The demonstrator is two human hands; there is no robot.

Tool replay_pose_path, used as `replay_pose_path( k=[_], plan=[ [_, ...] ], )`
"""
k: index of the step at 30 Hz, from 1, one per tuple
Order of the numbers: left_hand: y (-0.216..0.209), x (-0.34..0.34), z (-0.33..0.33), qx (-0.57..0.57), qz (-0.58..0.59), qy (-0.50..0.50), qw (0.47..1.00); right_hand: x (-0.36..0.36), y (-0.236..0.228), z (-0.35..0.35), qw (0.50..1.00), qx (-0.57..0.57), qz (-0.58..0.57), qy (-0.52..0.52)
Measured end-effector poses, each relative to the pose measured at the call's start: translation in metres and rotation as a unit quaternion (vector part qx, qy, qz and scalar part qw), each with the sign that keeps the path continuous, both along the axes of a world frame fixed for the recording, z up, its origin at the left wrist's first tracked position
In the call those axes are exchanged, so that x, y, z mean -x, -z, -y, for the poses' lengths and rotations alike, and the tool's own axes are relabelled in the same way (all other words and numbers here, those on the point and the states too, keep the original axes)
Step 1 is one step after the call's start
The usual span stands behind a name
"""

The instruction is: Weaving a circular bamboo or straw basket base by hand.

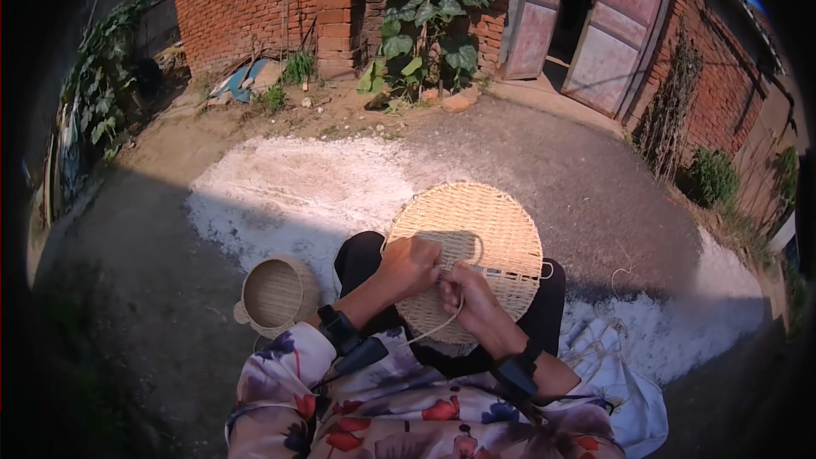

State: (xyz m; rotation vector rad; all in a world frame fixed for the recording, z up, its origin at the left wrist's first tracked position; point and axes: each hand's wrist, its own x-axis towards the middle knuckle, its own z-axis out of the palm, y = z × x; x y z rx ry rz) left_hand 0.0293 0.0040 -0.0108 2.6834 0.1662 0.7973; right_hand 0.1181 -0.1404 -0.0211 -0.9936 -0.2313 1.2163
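My right grip (pixel 467 293) pinches a strand (pixel 435 330); my left grip (pixel 414 263) is closed, its hold hidden. The disc (pixel 497 234) looks mostly woven; a gap (pixel 512 274) and loose strand remain.

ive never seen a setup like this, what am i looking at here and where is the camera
There is no machine: these are a person's bare hands, seen by a wide camera worn on their head, looking down, so edges bend. The left hand is curled; what it grips, if anything, is hidden. Beside it, the right hand has a pale strand in its fingers. Both are over a round woven piece resting on the lap. On the ground, a small round basket sits to the left, and a white bag lies to the right.
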Motion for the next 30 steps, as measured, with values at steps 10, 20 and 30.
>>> replay_pose_path(
  k=[10, 20, 30],
  plan=[
    [-0.045, 0.038, -0.025, 0.125, -0.148, -0.029, 0.981, -0.013, -0.032, 0.03, 0.666, -0.01, 0.731, 0.147],
    [-0.053, 0.07, -0.033, 0.427, -0.07, 0.046, 0.9, 0.012, -0.037, -0.008, 0.79, -0.115, 0.602, 0.006],
    [0.032, 0.069, -0.041, 0.56, 0.056, -0.106, 0.82, 0.001, -0.016, -0.007, 0.644, -0.017, 0.754, 0.126]
  ],
)
